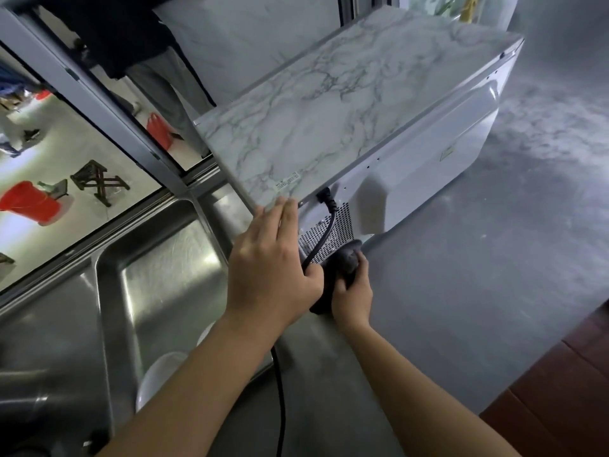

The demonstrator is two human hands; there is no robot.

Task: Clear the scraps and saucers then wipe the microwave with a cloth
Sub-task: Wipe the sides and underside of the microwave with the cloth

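The microwave has a marble-patterned top and a white back panel, and stands on the grey counter with its back turned toward me. My left hand rests with straight fingers on its near top corner. My right hand grips a dark grey cloth and presses it against the lower back panel by the perforated vent. A black power cord runs from the back panel down under my left hand. White saucers lie in the sink, partly hidden by my left forearm.
A steel sink lies left of the microwave under a window. The grey counter stretches to the right. A reddish-brown surface sits at the lower right. The cord trails toward me along the counter edge.
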